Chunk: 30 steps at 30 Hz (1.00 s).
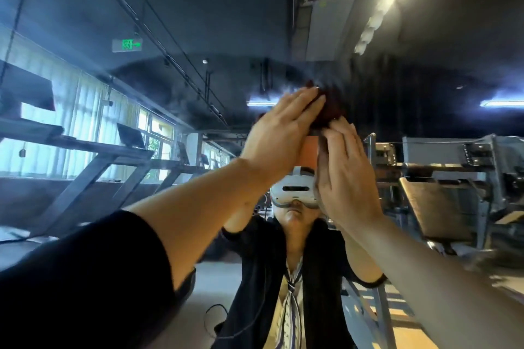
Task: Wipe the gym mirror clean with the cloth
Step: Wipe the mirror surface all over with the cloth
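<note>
The gym mirror (175,22) fills the whole view and reflects the room and me. A dark red cloth (331,105) lies bunched against the glass, high up at centre. My left hand (280,133) reaches up from the lower left with its fingers stretched flat over the cloth, pressing it to the mirror. My right hand (346,173) comes up from the lower right, fingers straight and together, their tips on the cloth's lower edge. Most of the cloth is hidden behind both hands.
The reflection shows a person in a white headset (293,188) and dark top directly behind my hands. Treadmills (85,150) line bright windows on the left. Weight machines (459,178) stand on the right. A green exit sign (127,45) hangs from the dark ceiling.
</note>
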Each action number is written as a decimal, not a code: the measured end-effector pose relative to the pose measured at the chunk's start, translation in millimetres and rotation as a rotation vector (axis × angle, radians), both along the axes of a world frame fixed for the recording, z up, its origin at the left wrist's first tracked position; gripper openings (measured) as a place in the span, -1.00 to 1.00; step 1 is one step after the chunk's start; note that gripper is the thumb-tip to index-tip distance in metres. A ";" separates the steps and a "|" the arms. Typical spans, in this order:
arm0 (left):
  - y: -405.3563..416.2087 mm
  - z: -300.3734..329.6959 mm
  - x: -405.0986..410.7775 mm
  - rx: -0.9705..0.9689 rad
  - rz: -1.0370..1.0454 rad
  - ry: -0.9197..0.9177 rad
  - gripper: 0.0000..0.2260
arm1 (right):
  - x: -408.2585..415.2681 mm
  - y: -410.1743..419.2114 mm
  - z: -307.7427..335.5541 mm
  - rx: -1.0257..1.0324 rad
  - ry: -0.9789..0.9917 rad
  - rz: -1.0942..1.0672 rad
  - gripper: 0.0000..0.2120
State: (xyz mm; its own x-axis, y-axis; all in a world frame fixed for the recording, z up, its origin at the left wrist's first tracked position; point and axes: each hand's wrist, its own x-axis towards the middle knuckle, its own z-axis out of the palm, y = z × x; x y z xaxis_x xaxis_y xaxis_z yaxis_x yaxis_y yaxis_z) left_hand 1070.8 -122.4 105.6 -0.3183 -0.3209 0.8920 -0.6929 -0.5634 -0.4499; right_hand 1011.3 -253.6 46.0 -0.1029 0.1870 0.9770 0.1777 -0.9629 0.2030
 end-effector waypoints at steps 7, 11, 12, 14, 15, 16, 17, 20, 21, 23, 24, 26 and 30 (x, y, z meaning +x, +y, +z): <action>-1.5 34.7 -1.9 -0.499 -0.013 0.312 -0.51 | -12.2 -14.8 -12.5 -0.088 0.079 -0.014 -0.76; -64.3 20.0 -35.8 -0.179 -0.047 0.137 -0.50 | -29.2 -30.2 -11.7 -0.092 0.088 0.054 -0.84; -62.7 12.2 -37.1 -0.075 -0.036 0.090 -0.51 | -34.0 -40.8 -13.2 -0.073 0.056 0.029 -0.82; -41.8 5.5 -26.5 -0.004 -0.009 0.029 -0.54 | -39.4 -66.1 -18.6 0.012 -0.007 -0.093 -0.77; -28.7 5.4 -16.8 -0.065 0.004 0.046 -0.55 | -39.7 -76.3 -20.9 0.062 -0.026 -0.147 -0.75; -17.0 7.9 -7.2 -0.184 0.008 0.090 -0.55 | -38.5 -82.7 -22.8 0.097 -0.022 -0.179 -0.71; -8.8 13.3 -1.5 -0.318 0.003 0.164 -0.55 | -36.2 -84.9 -25.1 0.105 0.001 -0.186 -0.66; -30.6 27.7 -13.8 -0.542 -0.016 0.338 -0.49 | -35.8 -81.7 -26.7 0.082 0.005 -0.104 -0.70; -46.6 27.6 -24.6 -0.533 -0.022 0.346 -0.47 | -37.6 -79.3 -27.3 0.075 -0.006 -0.082 -0.73; -82.8 19.0 -46.7 -0.397 -0.065 0.270 -0.47 | -44.9 -78.2 -26.8 0.052 -0.008 -0.028 -0.77; -99.6 9.3 -56.6 -0.297 -0.069 0.215 -0.48 | -47.7 -81.7 -25.7 0.039 0.005 -0.001 -0.79; -116.6 -15.1 -66.4 -0.090 -0.037 0.127 -0.49 | -59.1 -88.0 -23.6 0.019 0.040 0.044 -0.77; -72.6 -33.4 -39.5 0.012 0.026 0.047 -0.47 | -63.3 -115.7 -35.6 -0.038 0.090 -0.074 -0.72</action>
